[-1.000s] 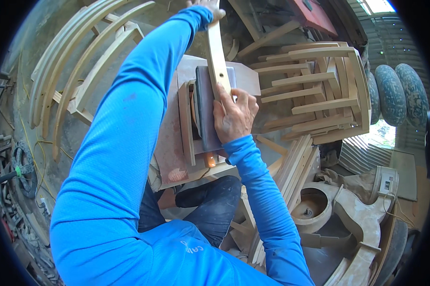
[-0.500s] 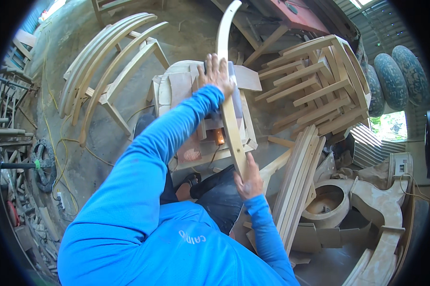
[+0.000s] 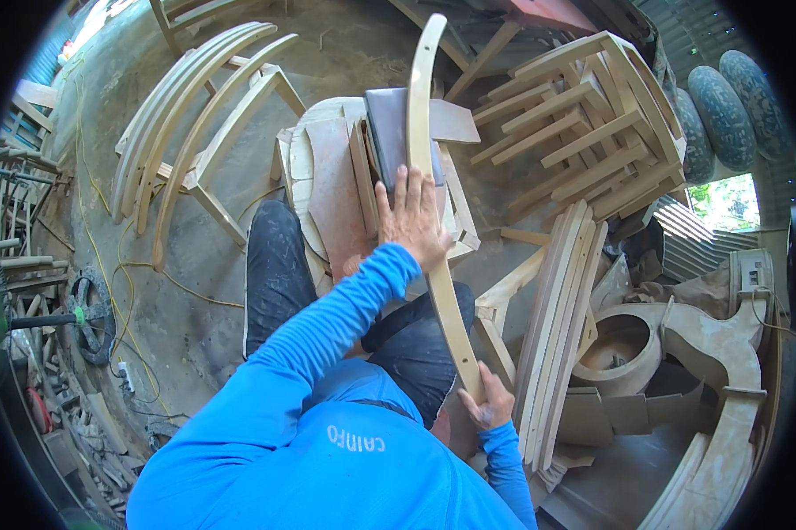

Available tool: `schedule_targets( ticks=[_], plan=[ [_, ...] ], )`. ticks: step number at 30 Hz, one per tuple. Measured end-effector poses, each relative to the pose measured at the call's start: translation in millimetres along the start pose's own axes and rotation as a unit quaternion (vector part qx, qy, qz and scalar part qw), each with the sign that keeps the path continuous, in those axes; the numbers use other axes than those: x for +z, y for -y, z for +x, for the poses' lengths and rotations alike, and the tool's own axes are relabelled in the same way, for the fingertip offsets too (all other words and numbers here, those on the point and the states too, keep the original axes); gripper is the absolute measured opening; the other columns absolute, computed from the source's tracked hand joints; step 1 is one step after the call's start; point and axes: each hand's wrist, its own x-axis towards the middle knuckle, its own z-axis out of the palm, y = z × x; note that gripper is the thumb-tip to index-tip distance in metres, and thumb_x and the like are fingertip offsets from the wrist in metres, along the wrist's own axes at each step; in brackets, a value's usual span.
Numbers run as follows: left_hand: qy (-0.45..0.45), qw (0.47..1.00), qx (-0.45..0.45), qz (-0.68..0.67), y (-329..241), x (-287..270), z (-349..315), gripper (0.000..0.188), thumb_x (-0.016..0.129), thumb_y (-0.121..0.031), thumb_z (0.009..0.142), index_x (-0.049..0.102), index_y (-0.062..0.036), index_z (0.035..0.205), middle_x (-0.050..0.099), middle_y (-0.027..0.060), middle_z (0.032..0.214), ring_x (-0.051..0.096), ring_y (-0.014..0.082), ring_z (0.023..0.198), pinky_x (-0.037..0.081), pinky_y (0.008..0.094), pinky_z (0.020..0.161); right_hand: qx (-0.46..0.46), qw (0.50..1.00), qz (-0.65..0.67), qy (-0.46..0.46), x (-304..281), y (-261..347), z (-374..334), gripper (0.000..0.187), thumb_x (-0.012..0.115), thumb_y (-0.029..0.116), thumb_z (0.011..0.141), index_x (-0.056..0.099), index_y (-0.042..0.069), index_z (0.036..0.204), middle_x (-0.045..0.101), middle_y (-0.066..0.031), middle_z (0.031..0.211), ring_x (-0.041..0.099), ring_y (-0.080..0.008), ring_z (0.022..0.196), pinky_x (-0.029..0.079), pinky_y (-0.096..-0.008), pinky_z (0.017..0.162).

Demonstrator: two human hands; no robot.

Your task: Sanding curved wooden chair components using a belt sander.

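Observation:
A long curved wooden slat (image 3: 422,97) with small holes runs from the far middle toward my body at the right. My left hand (image 3: 413,216) lies flat on its middle, fingers stretched out and pressing from above. At the near end, my right hand (image 3: 490,402) is closed round the slat. The far part of the slat lies along a flat grey surface, like an upturned belt sander (image 3: 387,124), on a low wooden stand (image 3: 323,190). My left hand hides part of that grey surface.
Curved wooden frame pieces (image 3: 173,132) stand at the far left. Stacked wooden frames (image 3: 583,132) are at the far right, above a bundle of straight slats (image 3: 557,327). A yellow cord (image 3: 120,291) crosses the floor. A round-mouthed pale housing (image 3: 623,349) stands at the right.
The slat has slid back toward me, its near end moving down and right with my right hand. My left hand has also moved nearer, uncovering more of the grey surface.

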Motion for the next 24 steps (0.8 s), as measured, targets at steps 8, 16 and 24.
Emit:
schedule_targets(
  ticks=[8, 16, 24],
  plan=[
    [-0.047, 0.998, 0.020, 0.028, 64, -3, 153, 0.093, 0.059, -0.046, 0.086, 0.025, -0.0058, 0.163, 0.017, 0.0161, 0.171, 0.008, 0.0330, 0.160, 0.002, 0.0605, 0.127, -0.010, 0.995, 0.013, -0.101, 47, 25, 136, 0.055, 0.085, 0.027, 0.080, 0.068, 0.003, 0.126, 0.068, -0.0163, 0.106, 0.069, -0.0343, 0.088, 0.056, -0.0424, 0.075],
    [-0.047, 0.999, 0.014, 0.018, 115, -44, 287, 0.085, 0.056, -0.049, 0.091, 0.030, -0.0100, 0.161, 0.022, 0.0169, 0.169, 0.013, 0.0350, 0.159, 0.007, 0.0609, 0.126, -0.079, 0.982, -0.098, -0.139, 69, 56, 288, 0.053, 0.083, 0.024, 0.078, 0.067, -0.001, 0.122, 0.062, -0.0152, 0.125, 0.054, -0.0359, 0.122, 0.041, -0.0461, 0.106],
    [-0.021, 0.998, -0.055, 0.019, 172, -81, 375, 0.083, 0.052, -0.049, 0.092, 0.031, -0.0088, 0.162, 0.019, 0.0159, 0.171, 0.012, 0.0343, 0.159, 0.004, 0.0614, 0.126, -0.107, 0.970, -0.142, -0.169, 109, 89, 415, 0.054, 0.077, 0.035, 0.085, 0.064, 0.001, 0.125, 0.061, -0.0136, 0.129, 0.048, -0.0354, 0.133, 0.035, -0.0487, 0.112]
  ],
)
